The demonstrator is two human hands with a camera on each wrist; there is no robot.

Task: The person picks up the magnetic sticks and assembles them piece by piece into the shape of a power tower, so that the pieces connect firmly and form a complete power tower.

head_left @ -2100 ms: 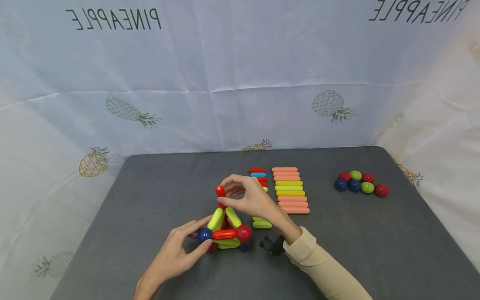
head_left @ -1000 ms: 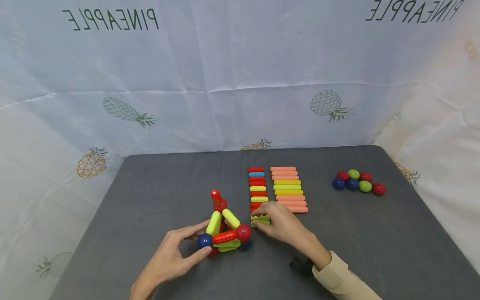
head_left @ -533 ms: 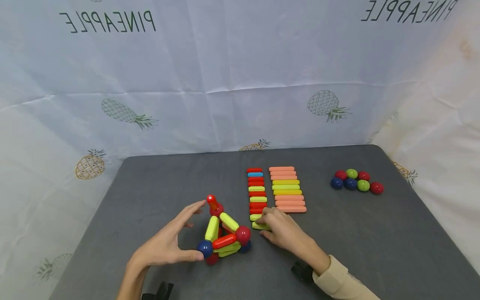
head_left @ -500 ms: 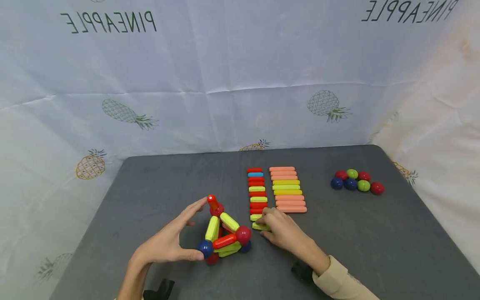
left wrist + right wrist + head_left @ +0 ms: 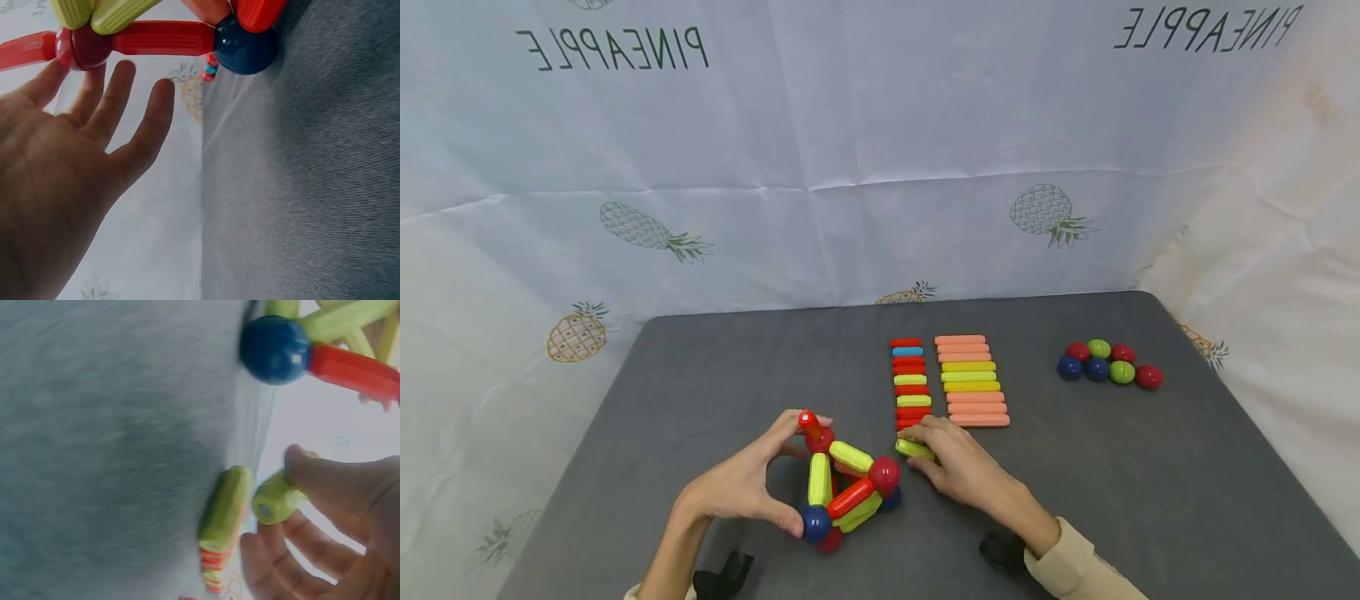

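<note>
Ball-and-stick frame (image 5: pixel 852 497) is sitting on the bench (image 5: pixel 715 375), near side and a bit left of the middle, built from red, blue, lime and orange-ish bits. One red rod (image 5: pixel 810 424) pokes up from the red ball (image 5: pixel 821 442) at its far corner, free at its top end.

Of the two hands, the left hand (image 5: pixel 741 483) is spread wide along the frame's left side, thumb against the blue ball (image 5: pixel 817 523) at the near corner and a finger touching that far red ball. Right hand (image 5: pixel 961 462) is pinching a lime rod (image 5: pixel 914 450) between thumb and fingers, just off the near end of the short rods (image 5: pixel 911 390). Wrist cam shows that rod apart from the next lime one in the row.

Next to the shorties there's a column of longer rods (image 5: pixel 968 376), salmon at both ends with yellow and lime in the middle. Way over right, seven loose balls (image 5: pixel 1097 369) are bunched up: three red, two blue, two green. Pineapple-print cloth (image 5: pixel 865 125) behind it all.
</note>
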